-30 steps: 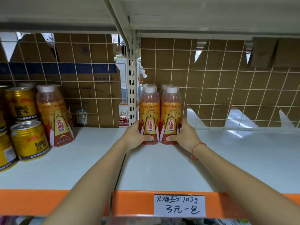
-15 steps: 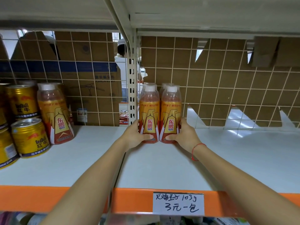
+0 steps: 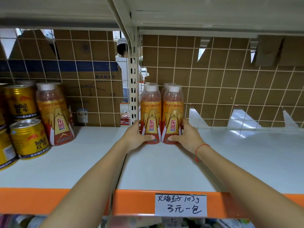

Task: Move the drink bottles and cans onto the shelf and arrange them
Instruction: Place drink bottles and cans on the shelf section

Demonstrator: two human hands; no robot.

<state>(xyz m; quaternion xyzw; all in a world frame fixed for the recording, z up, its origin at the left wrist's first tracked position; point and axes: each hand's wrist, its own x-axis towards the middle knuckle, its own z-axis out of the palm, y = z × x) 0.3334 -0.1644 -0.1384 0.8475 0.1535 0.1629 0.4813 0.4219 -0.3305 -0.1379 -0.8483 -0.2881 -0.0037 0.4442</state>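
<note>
Five orange bottles in view for certain — one at left (image 3: 55, 112), two front (image 3: 150, 116) (image 3: 173, 116) with at least two caps behind; gold cans (image 3: 29, 139) number four or more; one handwritten price tag (image 3: 180, 205).

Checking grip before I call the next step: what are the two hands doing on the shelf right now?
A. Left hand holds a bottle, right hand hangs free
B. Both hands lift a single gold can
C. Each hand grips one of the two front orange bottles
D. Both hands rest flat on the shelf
C: the left hand wraps the left front bottle and the right hand wraps the right front bottle, both upright on the shelf.
</note>
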